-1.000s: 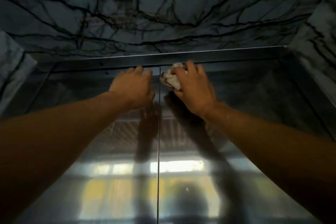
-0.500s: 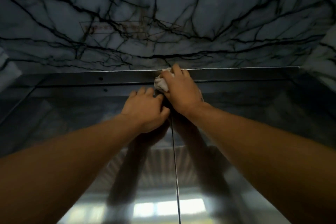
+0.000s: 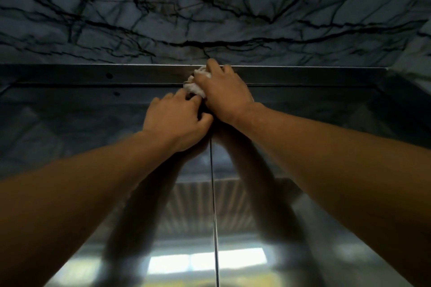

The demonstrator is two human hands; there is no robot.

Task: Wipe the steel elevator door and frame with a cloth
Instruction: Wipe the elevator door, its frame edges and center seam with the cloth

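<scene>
The steel elevator door [image 3: 291, 193] has two shiny panels that meet at a thin centre seam. Above it runs the dark top bar of the steel frame [image 3: 303, 75]. My right hand [image 3: 225, 94] presses a crumpled white cloth [image 3: 195, 87] against the frame's top bar, right over the seam. Most of the cloth is hidden under the fingers. My left hand [image 3: 177, 119] rests flat on the left panel just below, its fingertips touching the cloth and its thumb against the right hand.
Grey marble wall [image 3: 210, 7] with black veins fills the space above the frame. Marble side pieces flank the opening at the far right [image 3: 415, 58]. The door panels reflect both my arms and a bright window.
My right hand with the cloth climbed from the top of the door panel onto the frame's top bar. My left hand closed in beside it, and my view tilted upward.
</scene>
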